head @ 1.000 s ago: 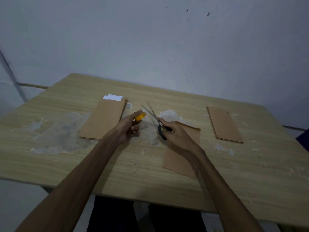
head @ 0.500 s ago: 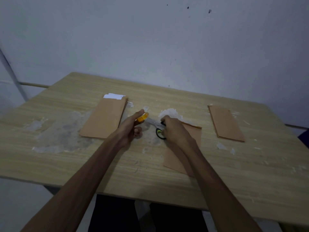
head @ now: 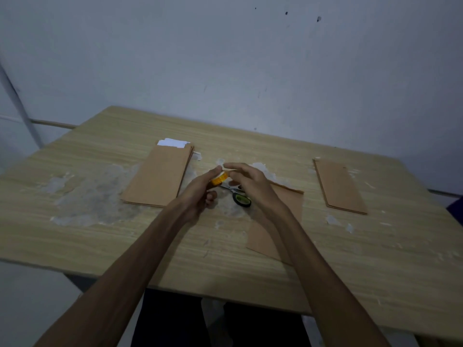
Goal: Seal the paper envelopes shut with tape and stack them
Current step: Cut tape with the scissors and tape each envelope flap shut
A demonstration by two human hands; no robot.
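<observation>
My left hand (head: 200, 190) grips a small yellow tape roll (head: 220, 178) above the middle of the wooden table (head: 125, 241). My right hand (head: 250, 184) reaches over to the roll, its fingertips pinching at the roll's top edge beside my left thumb. Black-handled scissors (head: 239, 196) lie on the table under both hands. One brown envelope (head: 288, 206) lies below my right forearm, partly hidden. A stack of brown envelopes (head: 160, 176) lies to the left, with white paper (head: 172, 142) sticking out at its far end. Another brown envelope stack (head: 339, 186) lies at the right.
Patches of whitish residue (head: 95, 199) cover the table's left and middle. Small white scraps (head: 333, 220) lie near the right stack. A pale wall (head: 250, 71) stands just behind the table. The near table edge (head: 175, 289) runs above my legs.
My right hand has let go of the scissors, which now lie on the table, and has moved up to the tape roll. My left hand has lifted the roll slightly.
</observation>
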